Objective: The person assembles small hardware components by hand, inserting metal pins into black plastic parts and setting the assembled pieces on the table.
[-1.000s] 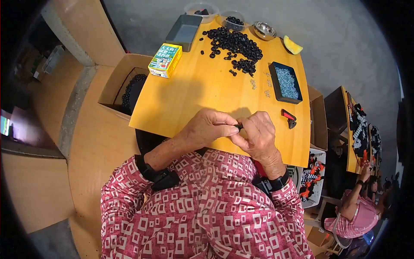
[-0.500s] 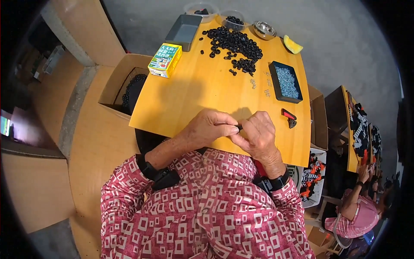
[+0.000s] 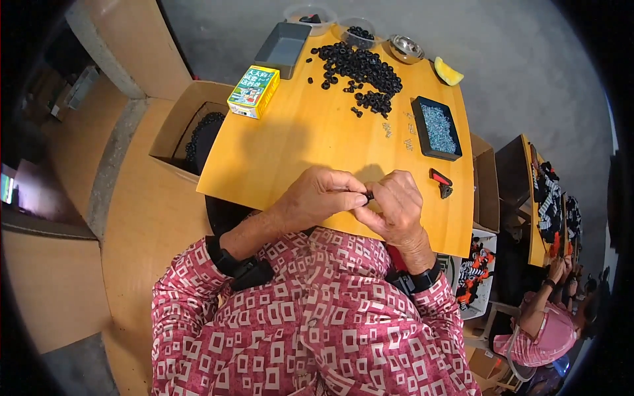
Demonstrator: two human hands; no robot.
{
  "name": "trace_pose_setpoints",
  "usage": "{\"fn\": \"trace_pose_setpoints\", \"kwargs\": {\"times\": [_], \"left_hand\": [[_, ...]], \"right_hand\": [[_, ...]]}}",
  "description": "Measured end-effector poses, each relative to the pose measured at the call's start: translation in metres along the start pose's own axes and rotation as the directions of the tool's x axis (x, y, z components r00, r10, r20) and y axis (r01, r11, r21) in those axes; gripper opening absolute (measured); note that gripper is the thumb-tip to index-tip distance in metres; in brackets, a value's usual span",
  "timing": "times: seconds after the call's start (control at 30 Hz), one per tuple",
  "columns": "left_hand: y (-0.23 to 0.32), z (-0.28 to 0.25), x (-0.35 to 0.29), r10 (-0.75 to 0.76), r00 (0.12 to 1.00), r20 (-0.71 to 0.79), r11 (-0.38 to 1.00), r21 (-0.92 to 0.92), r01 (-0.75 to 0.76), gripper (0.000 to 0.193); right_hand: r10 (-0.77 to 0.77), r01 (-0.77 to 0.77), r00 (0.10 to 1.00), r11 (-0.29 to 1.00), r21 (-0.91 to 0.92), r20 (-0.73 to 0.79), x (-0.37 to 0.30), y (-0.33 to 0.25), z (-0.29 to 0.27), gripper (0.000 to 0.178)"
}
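My left hand point(image 3: 321, 197) and my right hand point(image 3: 397, 206) meet over the table's near edge. A small black round part point(image 3: 369, 196) is pinched between them, mostly hidden by the fingers. Thumb and forefinger of the left grip it from one side, while the right hand's curled fingers close on the other. Beyond the hands lies a pile of small black ring-like parts point(image 3: 363, 71). To the right, a dark tray point(image 3: 440, 154) holds many tiny silvery-blue pieces point(image 3: 437, 125), with a few loose pieces point(image 3: 387, 130) beside it. A red-and-black hand tool point(image 3: 440, 178) lies near the right edge.
On the yellow table point(image 3: 224, 162) stand a yellow-green carton point(image 3: 253, 92), grey tray point(image 3: 282, 49), plastic tubs point(image 3: 356, 41), metal bowl point(image 3: 405, 49) and yellow wedge point(image 3: 448, 71). Cardboard boxes point(image 3: 170, 132) flank it. A white crate point(image 3: 481, 290) and another person point(image 3: 545, 330) are at right.
Both hands stay together on the black part, with only slight finger movement. The view has shifted a little. At right, the other person's hands have moved slightly.
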State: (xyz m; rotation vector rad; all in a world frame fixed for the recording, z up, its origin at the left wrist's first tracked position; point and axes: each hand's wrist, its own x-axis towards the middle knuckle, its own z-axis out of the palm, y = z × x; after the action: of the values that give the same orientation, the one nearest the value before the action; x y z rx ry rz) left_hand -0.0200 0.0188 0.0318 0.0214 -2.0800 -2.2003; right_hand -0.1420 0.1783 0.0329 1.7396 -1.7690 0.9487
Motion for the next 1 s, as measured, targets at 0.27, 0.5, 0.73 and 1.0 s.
{"fn": "trace_pose_setpoints", "kwargs": {"times": [0.27, 0.5, 0.73, 1.0], "left_hand": [[0.007, 0.003, -0.003, 0.105, 0.992, -0.076, 0.966, 0.247, -0.083, 0.023], [0.002, 0.002, -0.001, 0.087, 0.995, -0.05, 0.992, 0.092, -0.082, 0.019], [0.003, -0.002, -0.002, -0.059, 0.998, -0.001, 0.99, -0.125, 0.059, 0.018], [0.002, 0.003, -0.002, -0.096, 0.995, -0.032, 0.986, -0.139, 0.091, 0.034]], "right_hand": [[0.007, -0.004, 0.998, 0.999, -0.047, 0.068, 0.001, -0.001, -0.004, 0.032], [-0.001, 0.007, 0.996, 0.998, -0.061, 0.092, 0.001, 0.0, -0.008, 0.04], [-0.016, 0.021, 0.993, 0.999, -0.04, 0.117, 0.001, -0.001, -0.008, 0.042], [0.006, -0.004, 0.986, 1.0, -0.012, 0.164, -0.003, 0.002, -0.008, 0.038]]}}
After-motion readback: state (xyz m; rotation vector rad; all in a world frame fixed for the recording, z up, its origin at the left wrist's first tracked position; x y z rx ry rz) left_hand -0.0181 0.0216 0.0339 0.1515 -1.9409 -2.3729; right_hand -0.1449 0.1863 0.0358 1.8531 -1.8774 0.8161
